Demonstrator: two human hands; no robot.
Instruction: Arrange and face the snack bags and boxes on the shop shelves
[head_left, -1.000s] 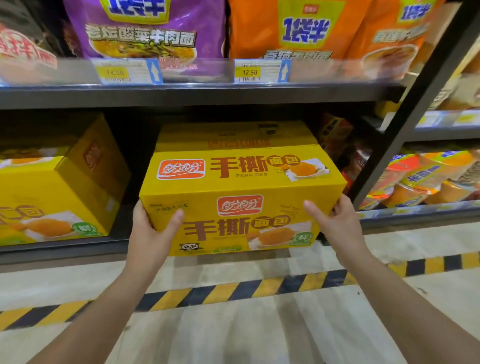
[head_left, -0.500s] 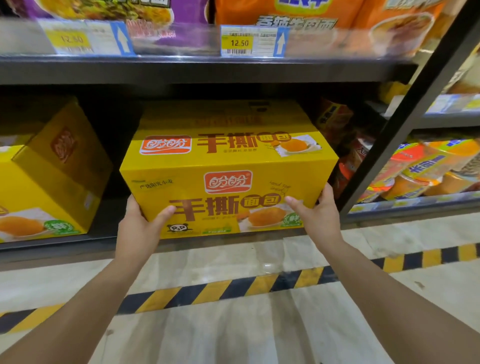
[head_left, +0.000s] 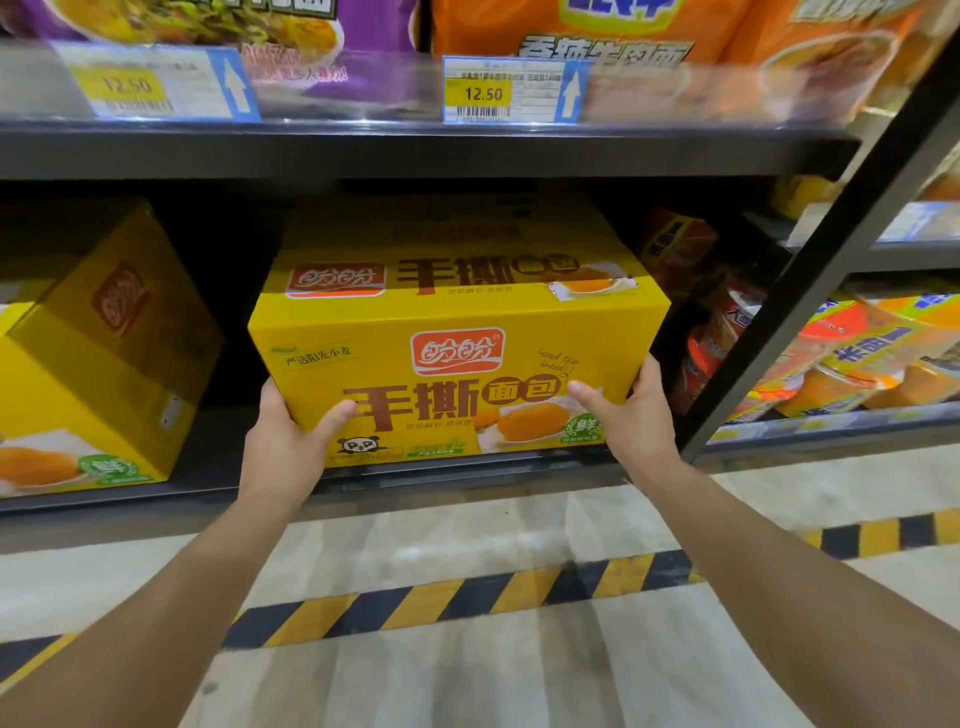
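- yellow box (head_left: 457, 364) is at the near edge of the low shelf (head_left: 467, 475), printed face toward us, between the skewed box (head_left: 119, 332) on the left and the packets (head_left: 727, 322) on the right.
- left hand (head_left: 283, 441) grips the lower-left corner and right hand (head_left: 631, 415) the lower-right. Thumbs are on the front face; fingers wrap round the sides, out of sight.
- Can't tell if the base is fully seated.
- Risk: let go with the base overhanging the lip and it tips to the floor.
- Risk: an uneven push leaves the face crooked, and the right corner clips the packets or the post (head_left: 810, 291).
- Risk: a hard push far shoves the second box (head_left: 441, 228) behind it.
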